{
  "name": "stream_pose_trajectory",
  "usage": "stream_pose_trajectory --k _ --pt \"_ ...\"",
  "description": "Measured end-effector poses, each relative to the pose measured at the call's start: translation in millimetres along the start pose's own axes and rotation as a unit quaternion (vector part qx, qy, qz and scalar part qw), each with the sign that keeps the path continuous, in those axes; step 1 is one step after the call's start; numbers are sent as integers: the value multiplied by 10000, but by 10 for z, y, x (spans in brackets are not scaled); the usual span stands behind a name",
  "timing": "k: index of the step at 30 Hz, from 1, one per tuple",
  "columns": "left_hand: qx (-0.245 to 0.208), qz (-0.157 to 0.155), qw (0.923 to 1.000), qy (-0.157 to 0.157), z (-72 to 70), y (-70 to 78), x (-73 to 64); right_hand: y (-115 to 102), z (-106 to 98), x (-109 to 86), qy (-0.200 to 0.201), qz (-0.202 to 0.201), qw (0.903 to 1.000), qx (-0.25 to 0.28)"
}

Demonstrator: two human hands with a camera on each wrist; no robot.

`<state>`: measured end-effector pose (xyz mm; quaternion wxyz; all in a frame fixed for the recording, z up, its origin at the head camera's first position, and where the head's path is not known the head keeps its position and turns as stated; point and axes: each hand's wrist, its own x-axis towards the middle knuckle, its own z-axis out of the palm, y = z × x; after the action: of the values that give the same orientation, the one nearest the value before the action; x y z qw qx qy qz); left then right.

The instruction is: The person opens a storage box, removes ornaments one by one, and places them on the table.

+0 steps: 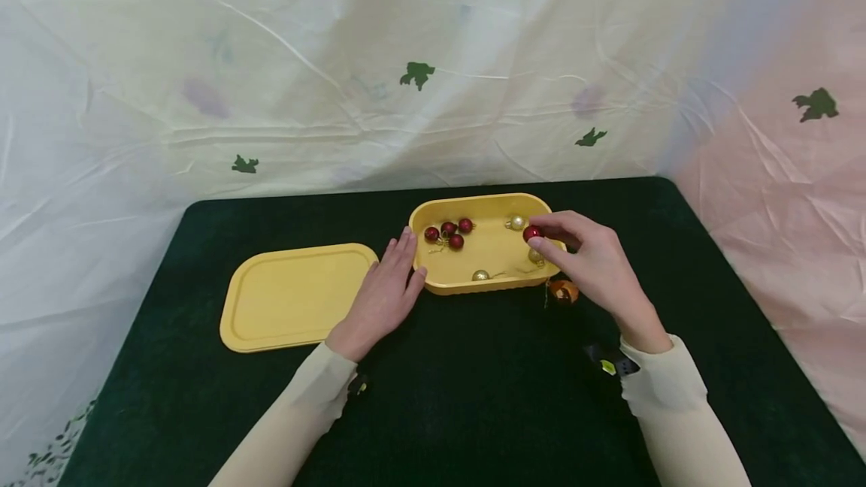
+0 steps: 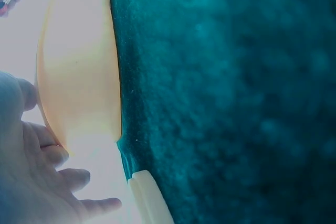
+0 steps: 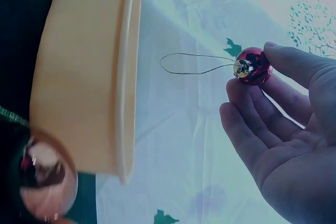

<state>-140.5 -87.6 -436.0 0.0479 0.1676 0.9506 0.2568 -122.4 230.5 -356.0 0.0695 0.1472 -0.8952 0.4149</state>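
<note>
A shiny red Christmas bauble [image 1: 532, 234] with a gold string loop is pinched between thumb and fingers of my right hand [image 1: 591, 261], above the right end of a yellow tub [image 1: 480, 288]. In the right wrist view the bauble [image 3: 254, 66] hangs clear of the tub's wall [image 3: 79, 72]. My left hand [image 1: 386, 291] rests against the tub's left end with its fingers fairly straight. Inside the tub, several dark red baubles [image 1: 456, 241] cluster at the left. Gold baubles [image 1: 480, 275] lie toward the middle and right.
A yellow lid [image 1: 294, 297] lies flat on the dark green tabletop [image 1: 473, 389], left of the tub. An orange-copper bauble [image 1: 563, 291] sits outside the tub near its front right corner. Behind the table hangs a pale patterned cloth [image 1: 473, 96].
</note>
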Motion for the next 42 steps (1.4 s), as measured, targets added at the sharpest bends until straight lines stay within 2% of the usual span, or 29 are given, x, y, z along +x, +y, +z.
stream_pose_trajectory --k 7,16,22,42 --pt "9 -16 10000 21 -10 -15 -9 80 -132 -125 112 1 9999 -98" --pt "31 -54 10000 -28 -2 -15 -9 211 -341 -293 577 141 9976 -354" --pt "28 -44 10000 -20 4 -9 -8 299 -480 -382 747 298 9955 -499" --pt "-14 -24 10000 -32 -5 4 -3 737 -696 -594 547 1039 9884 -960"
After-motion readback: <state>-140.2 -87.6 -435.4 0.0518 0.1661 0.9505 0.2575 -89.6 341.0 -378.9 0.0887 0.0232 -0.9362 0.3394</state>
